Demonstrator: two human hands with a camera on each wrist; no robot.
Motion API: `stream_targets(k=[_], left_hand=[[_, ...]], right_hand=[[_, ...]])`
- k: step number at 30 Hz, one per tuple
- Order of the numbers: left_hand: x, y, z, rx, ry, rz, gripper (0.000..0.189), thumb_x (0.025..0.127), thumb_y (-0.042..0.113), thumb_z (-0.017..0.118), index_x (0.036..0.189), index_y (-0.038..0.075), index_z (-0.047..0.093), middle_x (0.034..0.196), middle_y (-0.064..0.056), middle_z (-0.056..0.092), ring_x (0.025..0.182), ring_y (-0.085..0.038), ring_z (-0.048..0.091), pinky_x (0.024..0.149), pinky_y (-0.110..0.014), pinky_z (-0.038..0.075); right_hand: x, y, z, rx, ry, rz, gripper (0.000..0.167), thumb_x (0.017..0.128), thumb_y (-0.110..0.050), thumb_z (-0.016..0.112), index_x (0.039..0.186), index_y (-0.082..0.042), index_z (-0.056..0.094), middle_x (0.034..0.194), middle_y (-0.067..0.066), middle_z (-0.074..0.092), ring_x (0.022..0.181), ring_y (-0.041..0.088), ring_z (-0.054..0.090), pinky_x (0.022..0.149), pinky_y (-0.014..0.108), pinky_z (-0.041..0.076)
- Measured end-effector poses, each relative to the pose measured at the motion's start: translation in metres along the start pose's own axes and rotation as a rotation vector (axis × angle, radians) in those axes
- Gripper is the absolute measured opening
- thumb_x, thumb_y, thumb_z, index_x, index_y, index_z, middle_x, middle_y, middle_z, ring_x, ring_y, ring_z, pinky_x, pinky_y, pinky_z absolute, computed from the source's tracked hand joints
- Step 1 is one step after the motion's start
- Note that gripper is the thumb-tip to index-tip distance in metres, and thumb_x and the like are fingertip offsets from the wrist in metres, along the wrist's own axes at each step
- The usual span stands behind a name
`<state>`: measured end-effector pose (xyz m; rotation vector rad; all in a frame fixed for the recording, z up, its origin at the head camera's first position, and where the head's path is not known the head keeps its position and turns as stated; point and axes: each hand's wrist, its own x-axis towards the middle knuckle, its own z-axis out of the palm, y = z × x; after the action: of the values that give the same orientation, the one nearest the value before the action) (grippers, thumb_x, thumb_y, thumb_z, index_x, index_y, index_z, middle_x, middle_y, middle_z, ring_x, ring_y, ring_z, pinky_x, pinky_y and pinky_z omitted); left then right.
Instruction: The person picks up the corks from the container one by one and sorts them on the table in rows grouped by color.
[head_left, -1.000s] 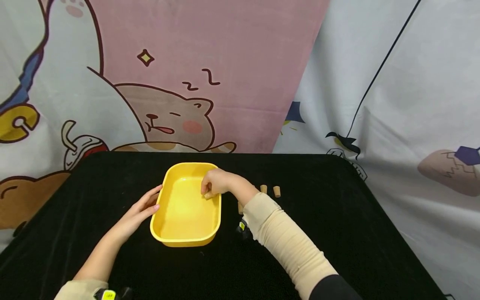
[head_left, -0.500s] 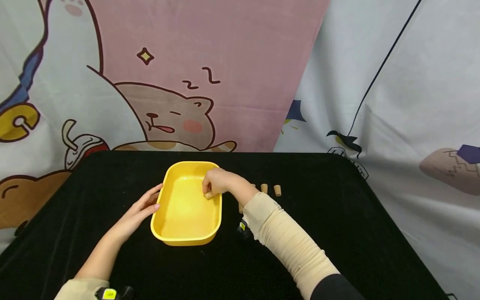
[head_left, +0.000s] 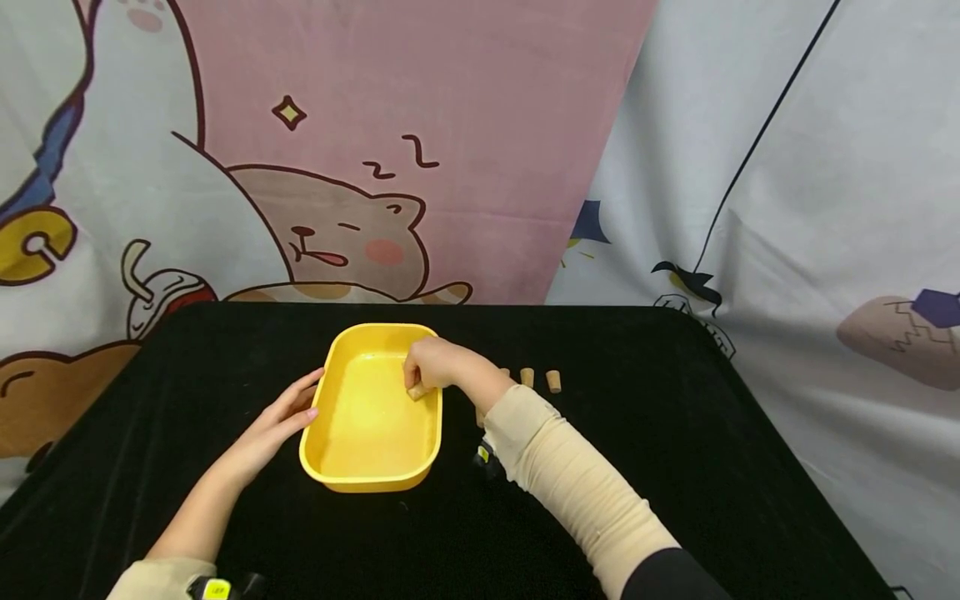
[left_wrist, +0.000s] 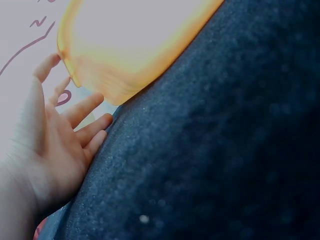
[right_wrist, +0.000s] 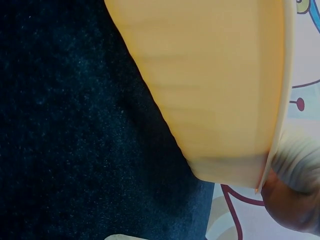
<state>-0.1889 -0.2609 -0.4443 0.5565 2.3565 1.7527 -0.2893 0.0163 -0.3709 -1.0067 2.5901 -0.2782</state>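
Observation:
A yellow plastic basin (head_left: 360, 442) stands on the black-covered table. Against its left rim rests my left hand (head_left: 270, 429), its fingers extended; in the left wrist view the fingertips of that hand (left_wrist: 62, 135) meet the rim and lie close to the outer wall. My right hand (head_left: 437, 363) reaches over the right rim and pinches a small tan cork (head_left: 417, 392) inside the basin, low near its right wall. From the right wrist, the basin's side wall (right_wrist: 215, 100) covers the cork, and only part of the hand (right_wrist: 295, 200) shows past the rim.
Right of the basin, several more corks stand on the black cloth (head_left: 637, 467): one cork (head_left: 553, 382) farthest right, another cork (head_left: 527, 377) beside it, others partly behind my right forearm. A printed curtain (head_left: 510, 150) hangs behind the table.

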Motion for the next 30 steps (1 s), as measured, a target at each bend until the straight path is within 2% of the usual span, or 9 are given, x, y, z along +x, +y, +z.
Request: stream_targets(k=[14, 21, 25, 30], left_hand=[[-0.0006, 0.0035, 0.0019, 0.005, -0.006, 0.017, 0.055, 0.103, 0.018, 0.040, 0.153, 0.009, 0.017, 0.149, -0.028, 0.028, 0.128, -0.045, 0.038, 0.098, -0.063, 0.033], [-0.0009, 0.0013, 0.0018, -0.003, -0.003, 0.010, 0.055, 0.103, 0.019, 0.040, 0.153, 0.010, 0.017, 0.149, -0.028, 0.028, 0.128, -0.044, 0.037, 0.098, -0.064, 0.031], [-0.0003, 0.0027, 0.0021, -0.010, -0.008, 0.004, 0.056, 0.103, 0.019, 0.040, 0.153, 0.010, 0.016, 0.150, -0.029, 0.026, 0.129, -0.047, 0.035, 0.098, -0.066, 0.030], [-0.0002, 0.0049, 0.0021, -0.006, -0.009, 0.026, 0.055, 0.103, 0.017, 0.039, 0.153, 0.009, 0.017, 0.149, -0.030, 0.027, 0.128, -0.047, 0.036, 0.098, -0.063, 0.032]], right_hand=[[-0.0003, -0.0019, 0.0007, -0.013, -0.008, 0.017, 0.006, 0.078, -0.019, 0.079, 0.082, -0.015, 0.075, 0.077, -0.005, 0.063, 0.072, 0.012, 0.057, 0.066, 0.017, 0.049], [0.0005, 0.0026, 0.0022, -0.019, 0.013, -0.032, 0.006, 0.079, -0.021, 0.078, 0.080, -0.017, 0.075, 0.077, -0.006, 0.062, 0.072, 0.012, 0.055, 0.068, 0.018, 0.047], [0.0008, 0.0057, 0.0025, 0.012, 0.026, -0.056, 0.007, 0.080, -0.024, 0.078, 0.083, -0.018, 0.075, 0.079, -0.008, 0.063, 0.075, 0.012, 0.055, 0.072, 0.019, 0.046], [-0.0012, 0.0070, 0.0009, 0.076, 0.035, -0.067, 0.011, 0.079, -0.023, 0.078, 0.088, -0.016, 0.075, 0.082, -0.007, 0.064, 0.079, 0.012, 0.055, 0.075, 0.019, 0.047]])
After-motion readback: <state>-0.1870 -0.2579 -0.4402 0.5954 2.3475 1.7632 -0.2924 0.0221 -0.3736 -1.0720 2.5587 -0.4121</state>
